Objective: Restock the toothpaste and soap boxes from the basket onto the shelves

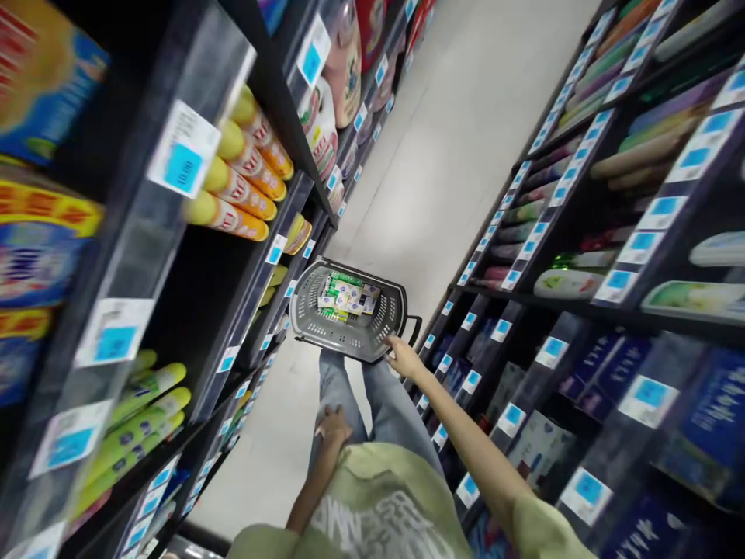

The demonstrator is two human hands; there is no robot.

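A grey plastic shopping basket (308,310) with slotted walls is in front of my legs, above the pale floor. Inside lie several small white boxes (349,297) and green-and-white packs (334,281); their labels are too small to read. My right hand (401,357) grips the basket's near right rim, its fingers closed at the edge beside the black handle (414,330). My left hand (334,425) is by my left thigh, over the jeans (336,380). Its fingers are loosely apart and nothing shows in them.
Tall dark shelves line both sides of a narrow aisle. Yellow-capped orange spray cans (247,175), green cans (133,427) and boxed goods (43,241) fill the left shelf. Bottles (570,283) and blue packs (599,365) are on the right. The grey floor (431,155) runs ahead.
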